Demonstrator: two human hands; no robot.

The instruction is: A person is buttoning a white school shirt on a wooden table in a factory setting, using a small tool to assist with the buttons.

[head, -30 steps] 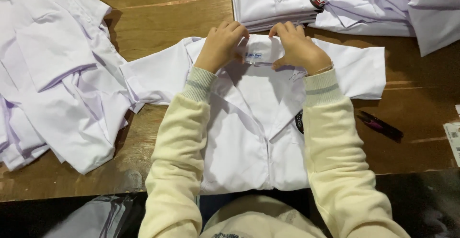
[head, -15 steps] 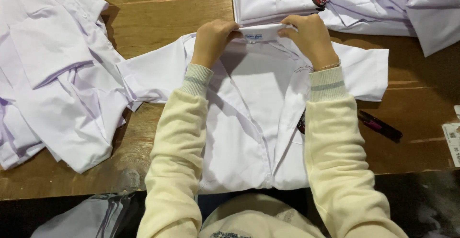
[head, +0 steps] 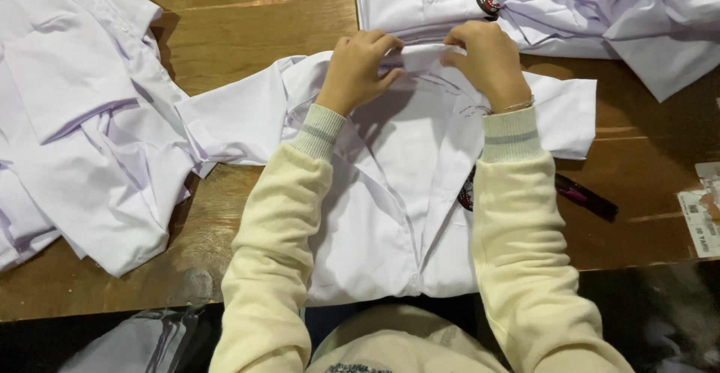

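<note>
Pinching shirt collar [head: 420,56] between left hand [head: 358,69], right hand [head: 487,61].

Place: a clothes workshop.
Clues: piles of same white shirts [head: 82,118] lie all over a big wooden table [head: 247,35].

A white paper label [head: 701,212] with dark print lies at the table's [head: 255,28] right edge, partly cut off. A small pale tag [head: 421,56], perhaps a neck label, sits inside the shirt's [head: 390,193] collar.
</note>
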